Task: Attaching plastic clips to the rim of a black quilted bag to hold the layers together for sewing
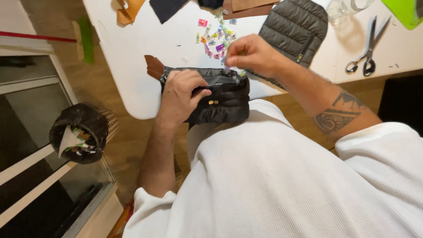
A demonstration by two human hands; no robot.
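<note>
A black quilted padded piece (224,94) lies folded at the near edge of the white table (136,48). My left hand (183,92) presses down on its left part, fingers curled over the top edge. My right hand (253,55) hovers over its upper right corner with fingertips pinched together on something small, seemingly a sewing clip (228,67), though it is mostly hidden. A scatter of several small coloured sewing clips (216,35) lies just beyond both hands. A brown leather piece (154,66) pokes out from under the black piece at the left.
A grey quilted panel (293,28) lies behind my right hand. Scissors (368,48) rest on the table at the right, near a green object (403,11) and a clear jar (348,6). Tan and dark fabric scraps (167,6) sit at the back. A lined wastebasket (81,132) stands on the floor, left.
</note>
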